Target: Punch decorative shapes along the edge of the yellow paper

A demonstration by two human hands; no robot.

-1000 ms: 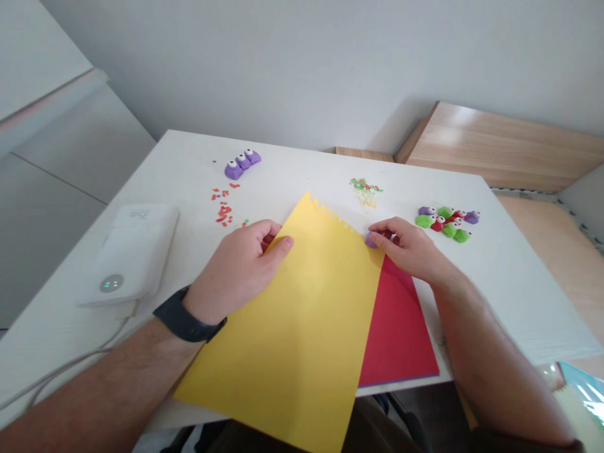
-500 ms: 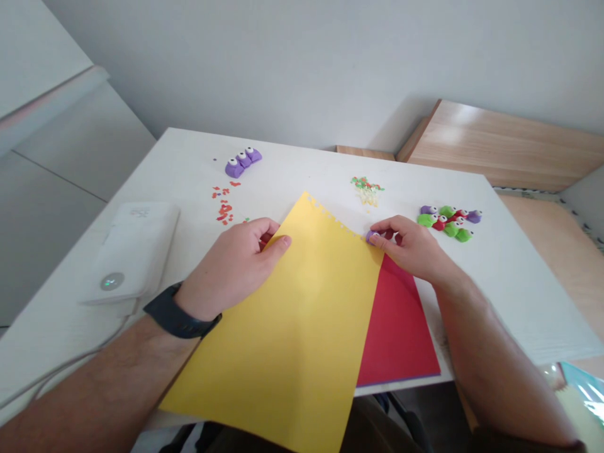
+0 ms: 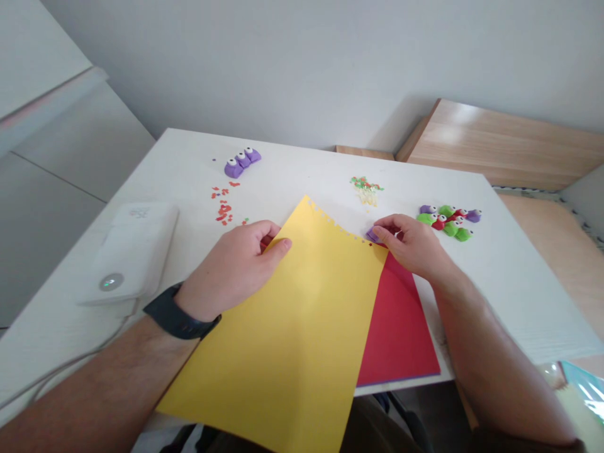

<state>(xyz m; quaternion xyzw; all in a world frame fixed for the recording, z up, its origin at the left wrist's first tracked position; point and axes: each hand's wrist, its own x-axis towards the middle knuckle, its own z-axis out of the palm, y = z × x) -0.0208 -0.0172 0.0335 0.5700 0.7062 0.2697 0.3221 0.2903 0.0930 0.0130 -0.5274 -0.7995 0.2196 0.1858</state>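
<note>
The right hand (image 3: 413, 246) pinches a purple paper punch (image 3: 375, 236), now further along the yellow paper's (image 3: 283, 358) nibbled edge, while the left hand (image 3: 231, 272) pinches the paper too

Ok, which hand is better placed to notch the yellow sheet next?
Right, probably: the right hand holds the purple punch at the notched edge of the yellow sheet; the left hand only grips the paper.
</note>
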